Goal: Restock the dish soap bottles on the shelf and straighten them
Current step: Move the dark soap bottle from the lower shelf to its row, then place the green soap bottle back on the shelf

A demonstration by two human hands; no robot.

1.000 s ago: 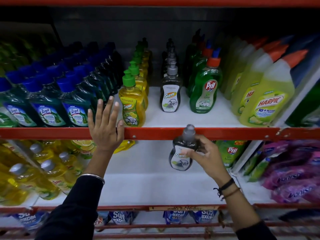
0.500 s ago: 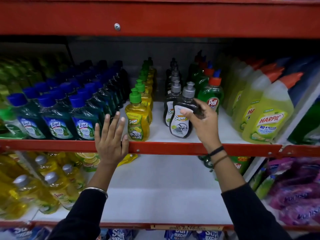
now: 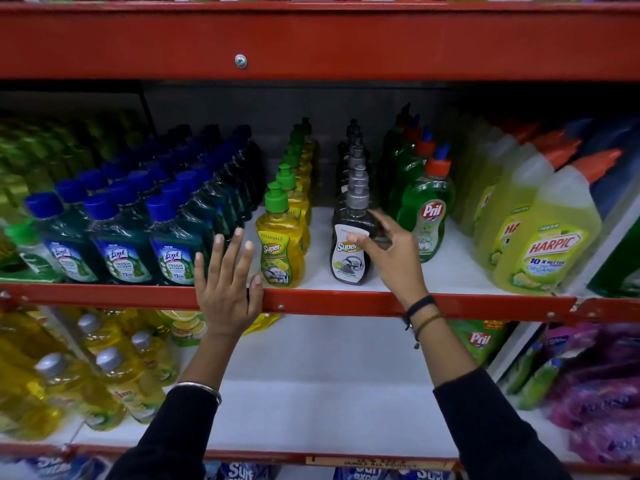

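A dark grey Super dish soap bottle (image 3: 348, 268) with a grey pump cap stands upright at the front of the white middle shelf, heading a row of the same bottles (image 3: 355, 157). My right hand (image 3: 394, 258) is around it, thumb on the label and fingers behind its right shoulder. To its left runs a row of yellow Super bottles (image 3: 280, 251) with green caps. My left hand (image 3: 227, 289) lies flat on the red shelf rail (image 3: 346, 303), fingers spread, holding nothing, just left of the front yellow bottle.
Blue-capped Lizol bottles (image 3: 121, 247) fill the shelf's left; green Pril bottles (image 3: 427, 216) and yellow Harpic bottles (image 3: 550, 251) stand on the right. A red beam (image 3: 311, 39) hangs low overhead. On the lower shelf are yellow bottles (image 3: 104, 375) and purple pouches (image 3: 595, 393).
My right hand lifted the grey bottle from below the red rail onto the middle shelf and set it upright at the front of its row. My left hand stayed on the rail.
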